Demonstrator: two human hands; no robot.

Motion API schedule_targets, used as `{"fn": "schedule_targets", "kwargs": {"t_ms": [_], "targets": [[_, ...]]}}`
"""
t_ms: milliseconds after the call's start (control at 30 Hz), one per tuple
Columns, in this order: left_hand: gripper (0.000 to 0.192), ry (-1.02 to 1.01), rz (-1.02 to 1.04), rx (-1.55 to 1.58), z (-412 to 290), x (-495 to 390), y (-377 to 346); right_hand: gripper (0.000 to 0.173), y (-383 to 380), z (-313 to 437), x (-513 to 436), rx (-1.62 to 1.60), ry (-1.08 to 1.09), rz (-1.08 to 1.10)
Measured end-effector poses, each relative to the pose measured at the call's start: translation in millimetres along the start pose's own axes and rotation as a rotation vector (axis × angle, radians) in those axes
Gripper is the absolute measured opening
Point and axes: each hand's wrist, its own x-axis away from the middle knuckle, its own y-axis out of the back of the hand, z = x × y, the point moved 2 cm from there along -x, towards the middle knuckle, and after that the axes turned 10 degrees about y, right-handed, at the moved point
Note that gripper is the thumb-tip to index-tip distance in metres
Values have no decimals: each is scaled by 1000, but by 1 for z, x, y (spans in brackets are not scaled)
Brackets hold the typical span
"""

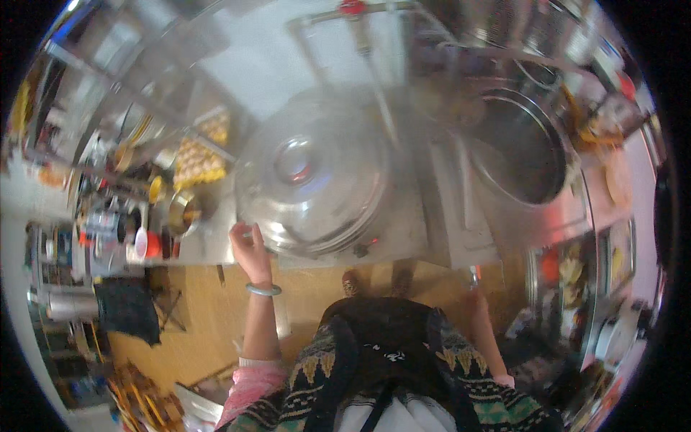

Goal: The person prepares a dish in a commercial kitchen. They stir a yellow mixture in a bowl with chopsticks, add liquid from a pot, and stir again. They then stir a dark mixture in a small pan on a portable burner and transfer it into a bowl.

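My left hand [251, 247], with a pale bangle [263, 290] at the wrist, is at the counter's front edge. Its fingers are bent, close to the left front rim of a large domed metal lid [340, 208]; I cannot tell whether they touch it or hold something small. My right hand [474, 298] is low by the front edge, right of my body, and blurred. A small shiny object [474, 276] shows at its fingertips, too unclear to name or to tell if it is gripped. To the right stands a large round metal pot [559, 146] without a lid, its inside dark.
Haze like steam hangs over the metal counter [399, 243]. A tap pipe with a red handle [352, 6] reaches down behind the lid. Egg trays [200, 162], a metal bowl [183, 212] and a red cup [148, 243] stand left. A dark stool-like thing [127, 308] is on the floor.
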Motion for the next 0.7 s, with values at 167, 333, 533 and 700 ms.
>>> {"fn": "schedule_targets", "kwargs": {"t_ms": [167,333,533,700], "targets": [[8,104,-68,82,47,46,67,33,-102,-38,28,685,-192,398],[22,125,223,272,75,82,100,41,-294,-49,111,754,136,940],[50,-575,470,-294,83,135,170,44,-440,-167,281,85,-620,1089],[44,-303,153,-153,152,111,273,46,-492,-248,369,459,-547,1484]]}}
